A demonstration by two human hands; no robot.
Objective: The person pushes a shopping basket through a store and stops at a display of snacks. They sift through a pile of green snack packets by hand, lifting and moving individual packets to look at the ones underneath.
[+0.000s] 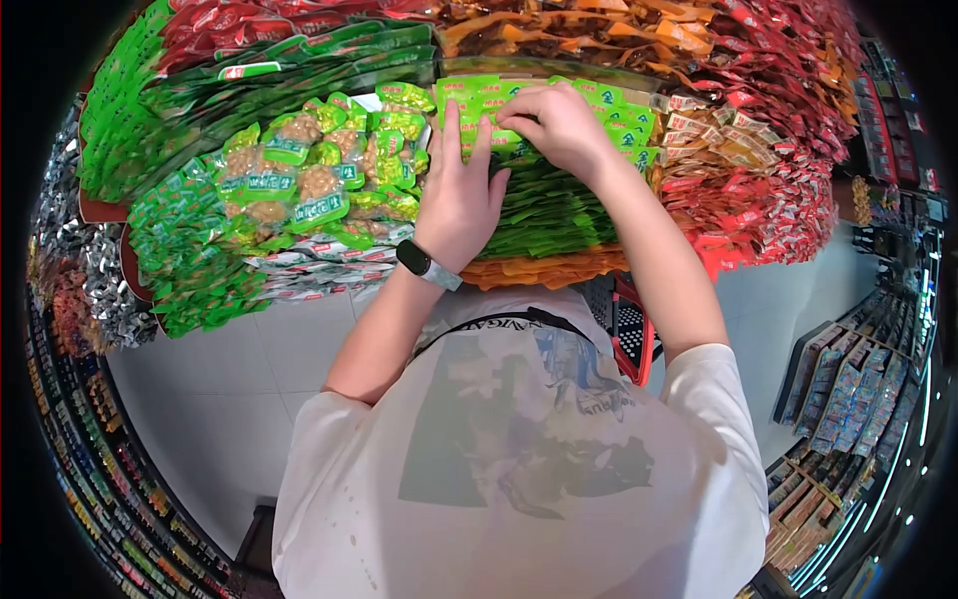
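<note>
Flat bright green snack packets (609, 118) lie in neat rows on top of a green stack in the middle of the display. My left hand (461, 195), with a dark-faced watch (413, 258) on its wrist, rests on the left part of these packets, its fingers stretched out and apart. Just to its right, my right hand (559, 125) is bent over the same layer. Its thumb and index finger pinch at a green packet; the fingertips are partly hidden. To the left of my left hand are clear-and-green bags of peanuts (299, 180).
Dark green packs (309, 70), orange packs (589, 35) and red packs (758, 205) fill the surrounding sections. A red-and-black shopping basket (631, 334) stands below the display at my right side. Stocked shelves (848, 384) line the right, others the left.
</note>
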